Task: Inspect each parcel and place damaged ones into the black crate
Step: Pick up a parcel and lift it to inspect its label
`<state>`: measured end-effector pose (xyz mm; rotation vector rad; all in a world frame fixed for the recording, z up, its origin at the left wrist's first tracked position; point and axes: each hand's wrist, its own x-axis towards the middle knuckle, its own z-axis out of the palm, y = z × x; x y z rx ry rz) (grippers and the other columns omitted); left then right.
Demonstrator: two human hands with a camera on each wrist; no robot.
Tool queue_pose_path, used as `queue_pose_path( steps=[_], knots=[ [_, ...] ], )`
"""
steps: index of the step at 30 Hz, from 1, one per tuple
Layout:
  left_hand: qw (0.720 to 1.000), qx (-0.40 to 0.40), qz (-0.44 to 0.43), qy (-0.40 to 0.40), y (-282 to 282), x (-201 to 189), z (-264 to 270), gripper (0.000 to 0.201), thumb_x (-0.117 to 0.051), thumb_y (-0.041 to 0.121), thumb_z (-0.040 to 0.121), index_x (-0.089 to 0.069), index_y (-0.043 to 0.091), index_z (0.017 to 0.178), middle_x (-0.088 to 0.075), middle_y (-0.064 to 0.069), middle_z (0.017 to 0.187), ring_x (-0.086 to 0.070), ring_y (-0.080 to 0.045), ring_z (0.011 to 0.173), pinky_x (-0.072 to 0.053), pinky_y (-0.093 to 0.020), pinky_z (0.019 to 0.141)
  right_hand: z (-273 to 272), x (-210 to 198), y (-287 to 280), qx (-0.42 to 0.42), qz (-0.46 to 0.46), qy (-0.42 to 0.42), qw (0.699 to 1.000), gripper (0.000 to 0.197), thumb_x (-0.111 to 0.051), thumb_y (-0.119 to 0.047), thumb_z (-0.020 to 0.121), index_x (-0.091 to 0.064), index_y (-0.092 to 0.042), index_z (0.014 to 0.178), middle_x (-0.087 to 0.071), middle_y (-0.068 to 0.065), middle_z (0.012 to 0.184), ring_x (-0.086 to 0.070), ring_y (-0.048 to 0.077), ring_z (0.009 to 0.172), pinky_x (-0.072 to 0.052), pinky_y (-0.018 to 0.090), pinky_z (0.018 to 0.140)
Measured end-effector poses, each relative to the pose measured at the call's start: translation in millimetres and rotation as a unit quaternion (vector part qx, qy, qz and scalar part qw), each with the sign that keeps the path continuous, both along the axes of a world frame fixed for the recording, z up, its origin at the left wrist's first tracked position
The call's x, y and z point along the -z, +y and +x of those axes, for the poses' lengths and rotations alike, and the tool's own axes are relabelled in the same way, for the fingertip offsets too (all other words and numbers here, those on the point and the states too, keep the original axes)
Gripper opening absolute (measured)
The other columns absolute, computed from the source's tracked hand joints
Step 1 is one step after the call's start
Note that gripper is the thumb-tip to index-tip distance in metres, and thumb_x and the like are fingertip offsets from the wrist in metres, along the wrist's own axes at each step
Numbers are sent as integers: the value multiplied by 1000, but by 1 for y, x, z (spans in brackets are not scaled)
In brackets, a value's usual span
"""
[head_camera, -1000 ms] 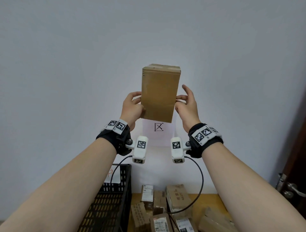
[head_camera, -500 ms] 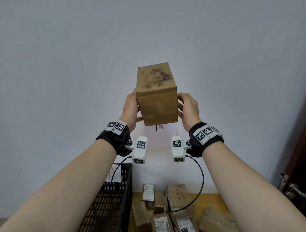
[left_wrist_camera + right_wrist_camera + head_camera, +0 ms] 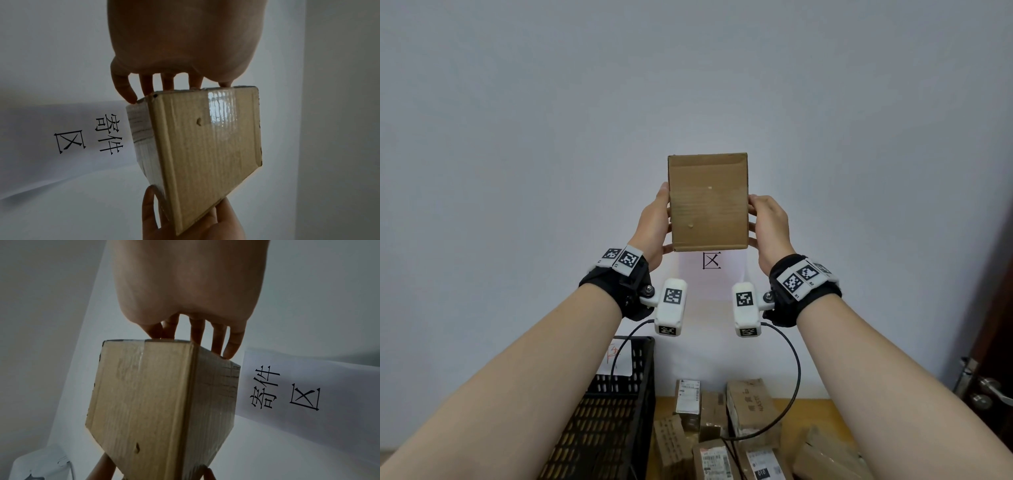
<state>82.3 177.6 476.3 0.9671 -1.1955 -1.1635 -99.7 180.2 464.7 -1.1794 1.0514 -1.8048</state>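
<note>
Up in front of the pale wall [image 3: 551,137], well above the worktop [image 3: 811,407], I hold a brown cardboard parcel [image 3: 708,202] between both hands. My left hand [image 3: 654,226] grasps its left side, fingers curled round the far edge and thumb under the near bottom corner. My right hand [image 3: 770,222] grasps the right side the same way. From the left wrist camera the fingertips [image 3: 131,97] of that hand press along one edge of the parcel [image 3: 205,146], with the other hand [image 3: 193,225] cupping the opposite edge. From the right wrist camera the fingertips [image 3: 230,352] sit on the top edge of the parcel [image 3: 148,402].

Parcel surface facing me: plain corrugated board, upright, one small dent [image 3: 691,225] low on the face. The left wrist camera shows a strip of clear tape [image 3: 222,108] over one end and a small puncture [image 3: 199,121] beside it. The right wrist camera shows a similar hole [image 3: 137,447] near the lower part of the face.

Behind the parcel a white paper sign [image 3: 711,270] with black characters is stuck on the wall. At the left edge of the worktop stands the black crate [image 3: 606,411], a paper tag on its rim. Along the back and right of the worktop lie other cardboard parcels [image 3: 750,407], several with printed labels. At the far right edge of the head view, a door handle [image 3: 993,394].
</note>
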Motion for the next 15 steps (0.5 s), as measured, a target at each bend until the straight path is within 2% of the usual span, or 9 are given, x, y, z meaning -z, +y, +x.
queue_pose_path(
  steps=[2,7,11,13,15],
  knots=[
    [1000,1,1,-4,-2,2,-1,48,-38,67,102,-71,33,107,-73,10,101,-68,-14,91,-55,-39,88,-1,1,0,-2,4,1,1000,14,-52,-25,104,-60,-17,95,-71,-10,87,-64,13,67,-49,32,64],
    [1000,2,-1,-12,-4,4,-4,47,-37,66,103,-70,32,106,-72,10,100,-68,-13,90,-56,-39,87,-5,5,-1,2,10,-6,1000,13,-52,-23,103,-64,-16,101,-72,-5,98,-65,15,72,-50,30,63],
    [1000,5,-5,-22,-7,5,-8,44,-42,64,102,-72,33,110,-73,11,105,-68,-13,95,-55,-39,87,-11,9,-8,13,24,-5,1000,12,-52,-25,101,-61,-17,100,-69,-3,94,-62,19,76,-50,30,61],
    [999,11,-11,-38,-12,12,-8,36,-50,59,100,-72,36,116,-73,15,110,-67,-14,105,-52,-39,85,-14,15,-11,20,48,-4,999,22,-51,-33,100,-63,-15,104,-66,-1,94,-61,22,80,-51,30,62],
    [999,9,-18,-51,-19,23,-7,34,-57,57,97,-68,42,126,-69,18,123,-62,-16,119,-51,-42,88,-18,24,-13,1,65,-7,998,44,-46,-51,102,-69,-14,111,-70,-4,94,-67,20,83,-56,33,66]
  ],
)
